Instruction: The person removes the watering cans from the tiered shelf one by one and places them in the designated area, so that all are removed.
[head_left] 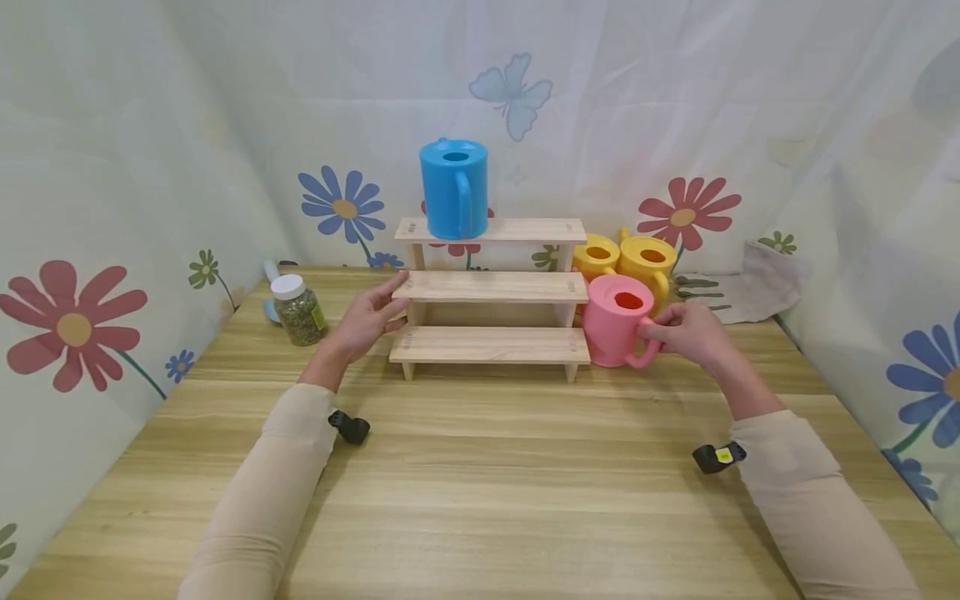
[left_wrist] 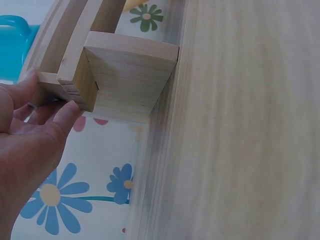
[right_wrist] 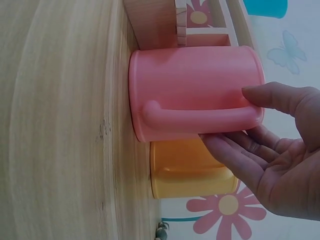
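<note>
A three-step wooden shelf stand [head_left: 491, 343] stands toward the back of the table. My left hand [head_left: 365, 321] grips the left end of its middle step, as the left wrist view shows up close, with the thumb and fingers [left_wrist: 67, 117] about the board's end. At the stand's right end a pink plastic pitcher [head_left: 611, 321] stands upright on the table. My right hand [head_left: 690, 332] holds the pitcher by its handle [right_wrist: 200, 119], thumb on one side near the top and fingers on the other. A blue pitcher [head_left: 442, 196] sits on the top step, left of its middle.
Two yellow pitchers [head_left: 647, 254] stand behind the pink one. Left of the stand is a white-lidded jar [head_left: 302, 317] of dried green bits, with a light blue object [head_left: 271, 271] behind it. A pale cloth [head_left: 765, 287] with dark green prongs lies at the back right. Patterned curtains surround the table.
</note>
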